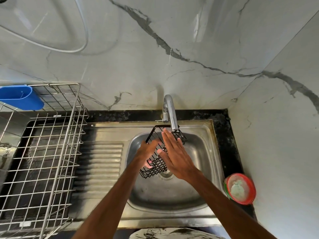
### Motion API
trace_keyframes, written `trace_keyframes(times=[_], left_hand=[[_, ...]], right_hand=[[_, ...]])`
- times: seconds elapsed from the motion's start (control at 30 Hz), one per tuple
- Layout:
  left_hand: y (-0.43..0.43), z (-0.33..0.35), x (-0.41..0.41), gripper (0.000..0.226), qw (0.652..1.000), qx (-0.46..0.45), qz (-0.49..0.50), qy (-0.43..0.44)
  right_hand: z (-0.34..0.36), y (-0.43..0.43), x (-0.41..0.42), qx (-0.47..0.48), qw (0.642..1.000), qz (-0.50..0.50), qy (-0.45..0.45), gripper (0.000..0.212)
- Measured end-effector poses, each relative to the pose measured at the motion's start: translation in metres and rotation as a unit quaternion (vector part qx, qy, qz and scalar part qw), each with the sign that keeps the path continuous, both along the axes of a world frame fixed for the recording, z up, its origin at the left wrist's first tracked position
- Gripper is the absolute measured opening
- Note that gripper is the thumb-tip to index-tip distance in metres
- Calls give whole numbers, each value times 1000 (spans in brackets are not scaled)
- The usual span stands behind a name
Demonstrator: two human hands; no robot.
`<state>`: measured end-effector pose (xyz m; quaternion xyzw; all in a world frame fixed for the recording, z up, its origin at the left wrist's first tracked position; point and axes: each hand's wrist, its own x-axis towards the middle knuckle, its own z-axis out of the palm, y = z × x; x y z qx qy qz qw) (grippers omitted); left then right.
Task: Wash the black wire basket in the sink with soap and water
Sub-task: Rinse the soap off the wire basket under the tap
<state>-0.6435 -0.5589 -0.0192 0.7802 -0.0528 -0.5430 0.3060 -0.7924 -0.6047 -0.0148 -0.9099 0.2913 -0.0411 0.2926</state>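
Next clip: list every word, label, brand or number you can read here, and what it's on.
No text can be read in this frame.
Small white tags on the rack: too blurred to tell whether they are printed.
Green side of the red tub: too blurred to read.
Basket and tap: no markings visible.
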Motion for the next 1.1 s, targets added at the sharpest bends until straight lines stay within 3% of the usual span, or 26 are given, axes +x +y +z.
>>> trace_keyframes(times=[0.1, 0.23, 0.3, 0.37, 0.5, 0.67, 0.8, 0.9, 1.0, 1.1], left_hand=[[4, 1, 2, 63, 1000, 5, 1, 0], [10, 2, 4, 90, 999, 3, 9, 34], [13, 1, 6, 84, 999, 1, 19, 32], [15, 0, 8, 76, 999, -1, 29, 27], [16, 5, 7, 89, 998, -13, 48, 25], [16, 12, 9, 77, 999, -24, 32, 9], [16, 12, 9, 51, 999, -16, 32, -22], [18, 15, 7, 55, 1000, -5, 19, -22], [21, 16, 7, 39, 1000, -10, 22, -1], [26, 13, 11, 54, 1000, -1, 16, 16]], right_hand=[[-3, -13, -9, 32, 999, 11, -35, 58], [-18, -35, -20, 94, 992, -56, -64, 54], [-20, -41, -18, 113, 989, -85, -43, 59], [-12, -32, -9, 102, 993, -62, -24, 65], [7, 7, 14, 23, 998, 51, -37, 67], [5, 4, 3, 8, 996, 74, -59, 67], [3, 3, -5, 32, 994, 69, -78, 72], [0, 1, -4, 29, 996, 59, -66, 72], [-2, -7, -1, 46, 997, 31, -61, 68], [-9, -25, -2, 80, 996, -25, -20, 68]])
